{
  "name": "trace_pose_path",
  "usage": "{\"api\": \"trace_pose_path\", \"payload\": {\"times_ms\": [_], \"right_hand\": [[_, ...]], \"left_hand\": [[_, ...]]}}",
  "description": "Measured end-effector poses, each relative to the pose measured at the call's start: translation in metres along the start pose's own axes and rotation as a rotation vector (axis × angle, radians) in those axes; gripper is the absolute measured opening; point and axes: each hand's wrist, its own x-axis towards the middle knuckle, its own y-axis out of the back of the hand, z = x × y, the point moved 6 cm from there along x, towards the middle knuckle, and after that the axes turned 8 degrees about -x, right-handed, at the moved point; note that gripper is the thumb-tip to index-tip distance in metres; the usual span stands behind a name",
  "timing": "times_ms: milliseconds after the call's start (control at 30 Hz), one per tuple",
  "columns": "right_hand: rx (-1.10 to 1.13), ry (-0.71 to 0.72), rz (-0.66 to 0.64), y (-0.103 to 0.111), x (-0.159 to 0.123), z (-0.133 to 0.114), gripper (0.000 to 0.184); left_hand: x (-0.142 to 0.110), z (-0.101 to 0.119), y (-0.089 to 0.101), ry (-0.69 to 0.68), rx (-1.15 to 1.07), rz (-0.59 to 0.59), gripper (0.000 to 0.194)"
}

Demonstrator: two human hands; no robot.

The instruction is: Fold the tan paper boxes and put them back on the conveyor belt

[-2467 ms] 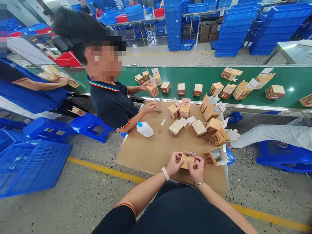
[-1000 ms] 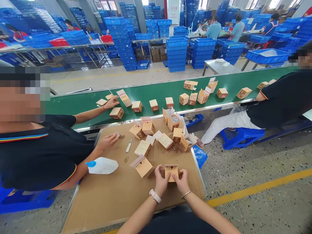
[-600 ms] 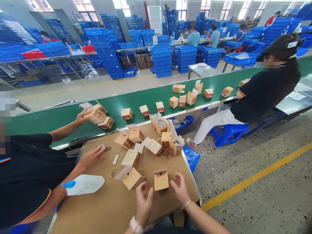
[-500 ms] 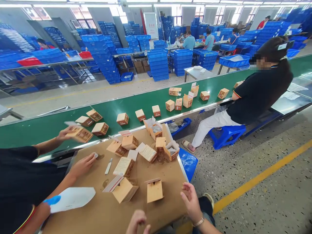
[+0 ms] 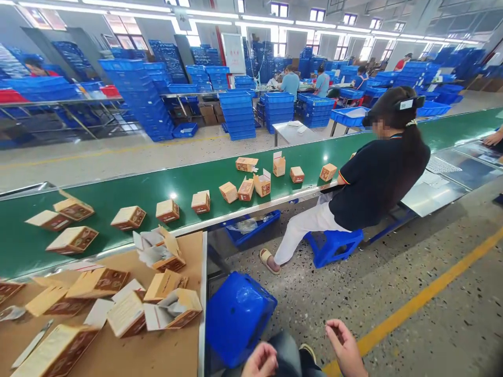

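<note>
My left hand point(image 5: 260, 362) is at the bottom edge, over my lap, with its fingers curled in and nothing seen in them. My right hand point(image 5: 346, 348) is beside it to the right, over the floor, palm turned left, fingers loosely bent and apart, holding nothing. Both hands are off the cardboard-covered table point(image 5: 165, 356), which lies to their left. Several small tan cartons point(image 5: 173, 309) lie on it, some with open flaps. A blue plastic stool point(image 5: 236, 314) stands between the table and my knees.
A green conveyor belt point(image 5: 188, 180) runs across the view carrying several tan cartons point(image 5: 201, 201). A co-worker in a dark shirt point(image 5: 377, 178) sits on a blue stool point(image 5: 334, 243) at the belt. A yellow floor line point(image 5: 424, 298) and stacked blue crates point(image 5: 239, 112) are also in view.
My hands let go of the tan carton, left it standing on the table and drew back off the table's edge. The view swung right, away from the co-worker on the left.
</note>
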Motion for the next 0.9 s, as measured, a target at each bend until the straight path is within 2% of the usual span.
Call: {"api": "trace_pose_path", "payload": {"times_ms": [67,133,200,300,367,433,533,600,667,733,833,900], "right_hand": [[-0.01,0.081,-0.037,0.0,0.035,-0.038,0.052],[-0.022,0.202,-0.134,-0.016,0.069,-0.082,0.048],[-0.031,0.326,-0.236,-0.038,0.098,-0.126,0.043],[-0.023,0.421,-0.321,-0.065,0.138,-0.169,0.037],[-0.026,0.414,-0.352,-0.078,0.165,-0.18,0.033],[-0.055,0.407,-0.396,-0.093,0.194,-0.183,0.029],[-0.126,0.513,-0.446,-0.126,0.236,-0.189,0.029],[-0.199,0.648,-0.396,-0.151,0.266,-0.199,0.048],[-0.298,0.759,-0.31,-0.177,0.296,-0.212,0.066],[-0.375,0.818,-0.254,-0.2,0.327,-0.224,0.072],[-0.367,0.892,-0.275,-0.222,0.368,-0.241,0.062],[-0.326,0.958,-0.331,-0.23,0.386,-0.254,0.052]], "left_hand": [[0.033,0.047,0.0,-0.112,0.006,0.15,0.049],[0.077,0.114,0.011,-0.336,0.05,0.323,0.05],[0.133,0.18,0.024,-0.492,0.106,0.405,0.055],[0.229,0.266,0.037,-0.59,0.303,0.42,0.074],[0.29,0.311,0.038,-0.647,0.44,0.393,0.088],[0.342,0.342,0.036,-0.681,0.552,0.388,0.096],[0.393,0.358,0.035,-0.684,0.601,0.423,0.092],[0.405,0.351,0.036,-0.708,0.561,0.521,0.083],[0.403,0.334,0.035,-0.737,0.535,0.624,0.073],[0.396,0.316,0.029,-0.764,0.56,0.644,0.068],[0.384,0.296,0.023,-0.791,0.59,0.584,0.066],[0.379,0.293,0.025,-0.796,0.613,0.535,0.061]]}}
